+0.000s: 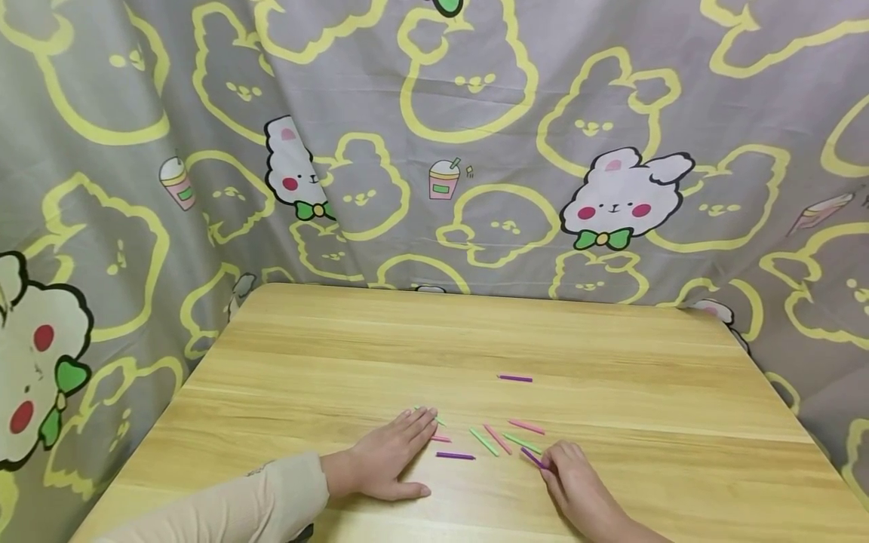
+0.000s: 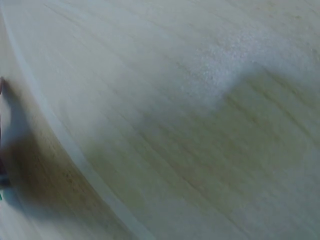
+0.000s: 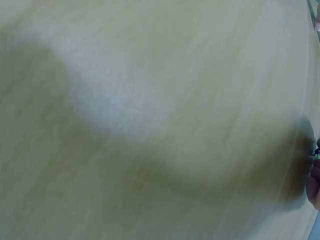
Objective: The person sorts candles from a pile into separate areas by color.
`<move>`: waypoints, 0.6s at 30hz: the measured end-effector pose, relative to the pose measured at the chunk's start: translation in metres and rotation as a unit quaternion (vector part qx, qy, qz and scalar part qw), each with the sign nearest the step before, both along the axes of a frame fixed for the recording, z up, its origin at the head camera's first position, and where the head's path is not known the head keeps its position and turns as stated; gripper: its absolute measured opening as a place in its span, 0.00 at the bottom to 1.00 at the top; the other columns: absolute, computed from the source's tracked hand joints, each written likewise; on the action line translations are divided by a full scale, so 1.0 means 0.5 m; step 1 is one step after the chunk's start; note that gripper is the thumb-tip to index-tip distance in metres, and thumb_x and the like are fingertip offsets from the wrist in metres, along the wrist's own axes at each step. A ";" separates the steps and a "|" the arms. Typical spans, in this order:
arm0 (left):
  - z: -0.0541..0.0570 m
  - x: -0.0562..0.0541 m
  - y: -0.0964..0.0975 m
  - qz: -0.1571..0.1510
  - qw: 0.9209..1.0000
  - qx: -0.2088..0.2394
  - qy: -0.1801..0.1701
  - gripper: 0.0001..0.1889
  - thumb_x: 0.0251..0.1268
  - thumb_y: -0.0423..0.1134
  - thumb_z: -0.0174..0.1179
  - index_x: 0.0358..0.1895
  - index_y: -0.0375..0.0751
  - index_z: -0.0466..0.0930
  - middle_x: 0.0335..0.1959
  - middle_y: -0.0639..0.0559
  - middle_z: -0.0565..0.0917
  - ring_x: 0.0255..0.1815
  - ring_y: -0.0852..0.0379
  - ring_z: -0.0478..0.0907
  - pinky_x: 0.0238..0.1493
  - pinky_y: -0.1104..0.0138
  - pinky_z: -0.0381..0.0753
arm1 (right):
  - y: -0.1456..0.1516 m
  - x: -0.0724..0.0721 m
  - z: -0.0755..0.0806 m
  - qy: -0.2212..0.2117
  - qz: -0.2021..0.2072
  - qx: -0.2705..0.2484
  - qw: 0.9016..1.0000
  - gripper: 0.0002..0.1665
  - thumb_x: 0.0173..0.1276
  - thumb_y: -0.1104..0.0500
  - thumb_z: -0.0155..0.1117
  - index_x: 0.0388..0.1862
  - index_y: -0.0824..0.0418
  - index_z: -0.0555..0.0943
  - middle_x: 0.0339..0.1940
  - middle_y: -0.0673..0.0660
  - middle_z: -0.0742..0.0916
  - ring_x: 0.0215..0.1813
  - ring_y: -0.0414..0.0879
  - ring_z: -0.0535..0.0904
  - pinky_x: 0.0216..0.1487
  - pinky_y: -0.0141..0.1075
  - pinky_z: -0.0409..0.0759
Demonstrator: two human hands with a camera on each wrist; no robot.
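My left hand point(image 1: 392, 455) lies flat on the table with fingers straight, partly covering a green candle point(image 1: 440, 421) and a pink candle point(image 1: 441, 439). Just below its fingers lies a thin purple candle point(image 1: 455, 455). Between thumb and fingers, my right hand point(image 1: 577, 483) pinches the end of another purple candle point(image 1: 532, 457). Near that hand are green candles point(image 1: 484, 443) point(image 1: 523, 443) and pink candles point(image 1: 498, 439) point(image 1: 526, 427). Both wrist views show mostly blurred table surface; the right one catches fingertips point(image 3: 313, 185) at its edge.
A lone purple candle point(image 1: 515, 378) lies farther back on the wooden table point(image 1: 326, 332). Behind the table hangs a grey curtain point(image 1: 380, 98) printed with yellow outlines and white rabbits, wrapping round both sides.
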State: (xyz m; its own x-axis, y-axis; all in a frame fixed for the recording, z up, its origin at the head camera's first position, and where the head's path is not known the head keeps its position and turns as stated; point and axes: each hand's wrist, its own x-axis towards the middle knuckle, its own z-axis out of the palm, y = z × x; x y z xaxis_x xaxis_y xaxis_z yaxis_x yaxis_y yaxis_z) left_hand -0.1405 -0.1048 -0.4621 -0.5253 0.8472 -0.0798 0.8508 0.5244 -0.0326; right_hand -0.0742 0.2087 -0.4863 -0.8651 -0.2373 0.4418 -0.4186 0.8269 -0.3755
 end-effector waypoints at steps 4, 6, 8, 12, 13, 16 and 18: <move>0.002 -0.004 -0.002 0.000 1.000 0.003 0.004 0.45 0.64 0.69 0.35 0.70 0.32 0.54 0.72 0.37 0.55 0.73 0.44 0.54 0.71 0.58 0.58 | 0.000 -0.004 0.006 -0.042 -0.009 -0.032 0.999 0.18 0.47 0.73 0.69 0.25 0.54 0.74 0.26 0.40 0.73 0.32 0.30 0.64 0.30 0.27 0.71; 0.003 -0.006 -0.004 -0.001 1.000 0.001 0.009 0.45 0.64 0.70 0.35 0.70 0.32 0.54 0.72 0.37 0.55 0.73 0.44 0.55 0.71 0.58 0.58 | 0.001 -0.006 0.010 -0.062 -0.012 -0.036 0.997 0.16 0.49 0.73 0.68 0.26 0.55 0.74 0.26 0.40 0.73 0.32 0.30 0.64 0.29 0.27 0.71; 0.005 -0.009 -0.006 -0.001 1.000 -0.003 0.013 0.46 0.63 0.70 0.35 0.70 0.32 0.55 0.72 0.37 0.55 0.73 0.44 0.55 0.71 0.58 0.59 | 0.001 -0.009 0.014 -0.079 -0.013 -0.038 0.996 0.15 0.50 0.72 0.68 0.27 0.55 0.74 0.26 0.41 0.74 0.32 0.31 0.65 0.29 0.27 0.72; 0.008 -0.013 -0.010 0.000 1.000 -0.007 0.004 0.46 0.63 0.70 0.35 0.70 0.32 0.55 0.72 0.37 0.56 0.73 0.44 0.55 0.71 0.58 0.59 | 0.003 -0.014 0.021 -0.112 -0.014 -0.052 0.992 0.13 0.51 0.71 0.67 0.26 0.56 0.75 0.26 0.42 0.75 0.31 0.30 0.66 0.29 0.26 0.72; 0.009 -0.015 -0.011 0.000 1.000 -0.006 0.000 0.46 0.63 0.70 0.35 0.70 0.32 0.55 0.72 0.37 0.56 0.73 0.44 0.55 0.71 0.58 0.59 | 0.003 -0.016 0.023 -0.121 -0.019 -0.059 0.991 0.13 0.51 0.71 0.67 0.26 0.56 0.75 0.25 0.42 0.75 0.31 0.30 0.66 0.29 0.26 0.72; 0.011 -0.019 -0.014 -0.001 1.000 -0.005 -0.008 0.46 0.63 0.70 0.36 0.70 0.31 0.54 0.72 0.37 0.56 0.73 0.43 0.55 0.71 0.57 0.59 | 0.004 -0.020 0.029 -0.137 -0.029 -0.072 0.988 0.13 0.51 0.71 0.67 0.25 0.55 0.76 0.24 0.42 0.75 0.30 0.29 0.65 0.29 0.25 0.72; 0.012 -0.022 -0.015 -0.002 1.000 -0.006 -0.012 0.46 0.63 0.70 0.36 0.70 0.31 0.54 0.72 0.37 0.56 0.73 0.43 0.55 0.71 0.57 0.58 | 0.006 -0.023 0.033 -0.137 -0.029 -0.070 0.988 0.12 0.51 0.71 0.68 0.25 0.55 0.76 0.24 0.42 0.75 0.30 0.29 0.65 0.29 0.25 0.72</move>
State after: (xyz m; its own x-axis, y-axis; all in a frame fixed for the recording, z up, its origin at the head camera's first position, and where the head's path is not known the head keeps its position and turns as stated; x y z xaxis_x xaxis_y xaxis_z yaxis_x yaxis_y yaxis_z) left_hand -0.1514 -0.1124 -0.4560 -0.5200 0.8479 -0.1030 0.8533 0.5210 -0.0185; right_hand -0.0857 0.2115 -0.4696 -0.9670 -0.1366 0.2151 -0.2391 0.7783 -0.5805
